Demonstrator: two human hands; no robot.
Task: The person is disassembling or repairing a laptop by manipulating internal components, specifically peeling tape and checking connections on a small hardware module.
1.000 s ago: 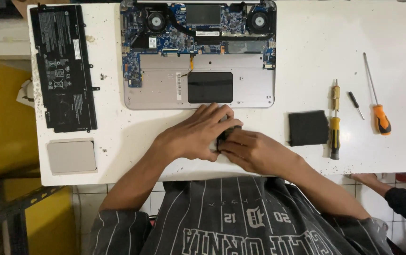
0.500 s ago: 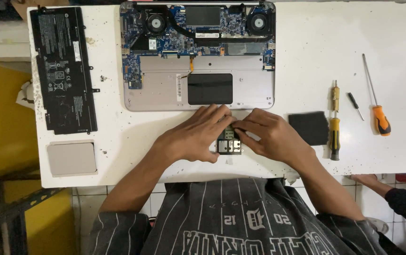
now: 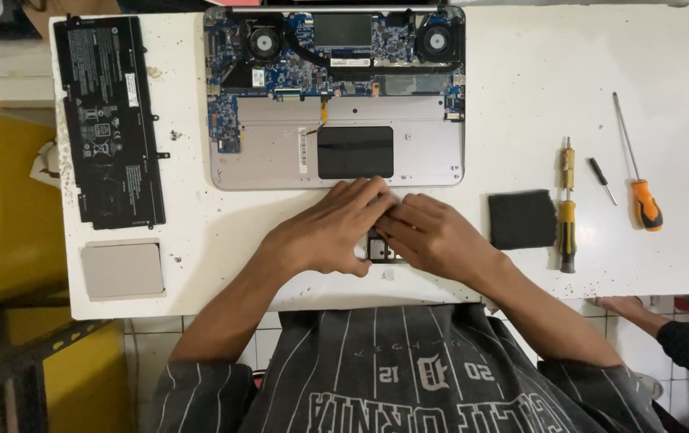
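On the white table, near its front edge, two bare hands meet over a small dark part. The left hand lies over the part's left side, with its fingers curled down onto it. The right hand comes in from the other side, and its fingertips touch the fingertips of the left hand just above the part. Both hands seem to pinch the small dark part between them, but most of it is hidden, so I cannot tell what it is.

Just behind the hands lies an open laptop with its cover off. You can see two round fans, blue boards and a black square pad. To the left lies a long black battery, and below it a flat grey plate. To the right of the hands sits a black square pad. Next to it are a yellow screwdriver, a tiny black screwdriver and a long orange screwdriver.
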